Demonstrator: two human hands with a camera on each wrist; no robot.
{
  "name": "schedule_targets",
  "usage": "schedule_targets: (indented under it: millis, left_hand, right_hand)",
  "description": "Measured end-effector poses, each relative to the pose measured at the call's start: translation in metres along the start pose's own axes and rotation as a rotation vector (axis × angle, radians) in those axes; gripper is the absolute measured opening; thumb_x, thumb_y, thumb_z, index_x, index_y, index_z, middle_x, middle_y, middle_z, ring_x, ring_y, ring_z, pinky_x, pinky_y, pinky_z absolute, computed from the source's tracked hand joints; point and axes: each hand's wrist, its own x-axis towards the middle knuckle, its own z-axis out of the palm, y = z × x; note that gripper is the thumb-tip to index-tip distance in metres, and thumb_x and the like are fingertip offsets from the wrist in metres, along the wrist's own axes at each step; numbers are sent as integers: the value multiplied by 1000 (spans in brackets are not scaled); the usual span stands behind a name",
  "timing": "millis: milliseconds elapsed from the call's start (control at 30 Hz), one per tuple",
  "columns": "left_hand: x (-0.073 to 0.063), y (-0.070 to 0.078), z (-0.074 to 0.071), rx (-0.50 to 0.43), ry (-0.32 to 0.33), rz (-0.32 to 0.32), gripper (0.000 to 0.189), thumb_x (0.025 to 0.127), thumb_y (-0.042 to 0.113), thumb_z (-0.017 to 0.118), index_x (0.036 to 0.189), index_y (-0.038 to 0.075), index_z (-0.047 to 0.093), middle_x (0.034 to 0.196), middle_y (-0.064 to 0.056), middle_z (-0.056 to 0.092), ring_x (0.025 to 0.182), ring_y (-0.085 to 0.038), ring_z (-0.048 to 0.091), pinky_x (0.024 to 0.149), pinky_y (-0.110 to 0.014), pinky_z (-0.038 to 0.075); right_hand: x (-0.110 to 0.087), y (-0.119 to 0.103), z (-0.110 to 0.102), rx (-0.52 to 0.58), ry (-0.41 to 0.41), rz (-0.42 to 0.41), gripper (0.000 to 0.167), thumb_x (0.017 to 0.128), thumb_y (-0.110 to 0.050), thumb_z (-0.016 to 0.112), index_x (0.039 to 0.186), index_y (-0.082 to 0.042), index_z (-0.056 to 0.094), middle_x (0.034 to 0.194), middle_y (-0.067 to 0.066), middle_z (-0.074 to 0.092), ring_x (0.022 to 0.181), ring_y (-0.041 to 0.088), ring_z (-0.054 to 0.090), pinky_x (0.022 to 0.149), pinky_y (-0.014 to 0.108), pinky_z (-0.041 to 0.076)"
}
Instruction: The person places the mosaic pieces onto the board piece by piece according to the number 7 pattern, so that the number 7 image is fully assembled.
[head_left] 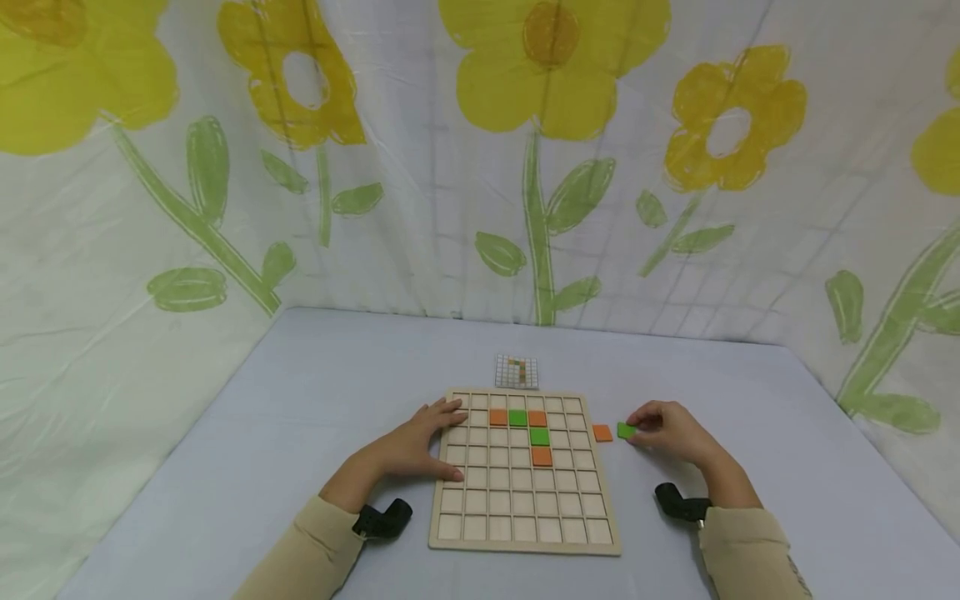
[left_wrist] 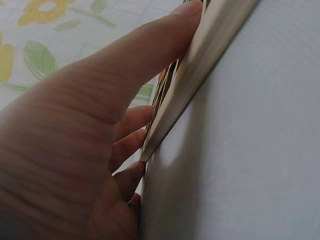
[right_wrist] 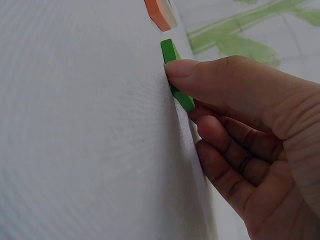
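Note:
A wooden grid board lies flat on the table, with several orange and green square tiles set in its upper cells. My left hand rests on the board's left side, fingers spread and thumb on the rim. Right of the board, my right hand pinches a green tile between thumb and fingers, at the tabletop. Between that tile and the board lies a loose orange tile, also seen at the top of the right wrist view.
A small pattern card with a printed grid lies just beyond the board's far edge. White tabletop spreads around the board. Behind it hangs a flower-printed curtain.

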Motion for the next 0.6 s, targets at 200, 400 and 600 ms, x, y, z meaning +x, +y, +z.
schedule_targets:
  millis: [200, 400, 600]
  left_hand:
    - [0, 0, 0, 3, -5, 2, 90, 68, 49, 78, 143, 16, 39, 156, -1, 20, 145, -34, 4, 113, -59, 14]
    - [1, 1, -1, 6, -6, -7, 90, 68, 49, 78, 143, 17, 39, 156, 0, 20, 145, -34, 4, 113, -59, 14]
    - [0, 2, -1, 10, -5, -14, 90, 68, 49, 78, 142, 17, 39, 156, 0, 20, 145, -34, 4, 113, -59, 14]
  right_hand:
    - [2, -1, 1, -20, -16, 79, 28, 74, -15, 77, 94, 1, 68, 92, 9, 67, 80, 8, 56, 68, 19, 49]
    - [4, -16, 2, -24, -45, 50, 24, 77, -10, 74, 97, 2, 68, 96, 11, 67, 81, 8, 57, 69, 19, 49]
    - [8, -31, 8, -9, -103, -10, 23, 78, -12, 73, 96, 0, 67, 93, 8, 65, 80, 8, 57, 68, 20, 48]
